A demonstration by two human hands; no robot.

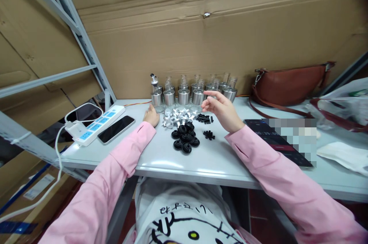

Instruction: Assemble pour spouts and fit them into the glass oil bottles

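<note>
My left hand (151,116) rests on the table beside the base of a glass bottle with a metal sleeve (157,99); its fingers point away and are largely hidden. A pourer spout with a black tip (154,79) sits in this bottle's neck. My right hand (220,110) hovers in front of the bottles at right, fingers extended and holding nothing. Between my hands lie a pile of silvery metal spouts (178,116), a heap of black ribbed stoppers (185,136), slim black pieces (204,118) and small black caps (209,135).
More sleeved glass bottles (184,97) stand in rows along the cardboard wall (172,44). At left lie a power strip (101,125) and a phone (116,129). A brown bag (287,84), a dark tablet (276,140), white tissue (342,155) and a plastic bag (345,102) are at right.
</note>
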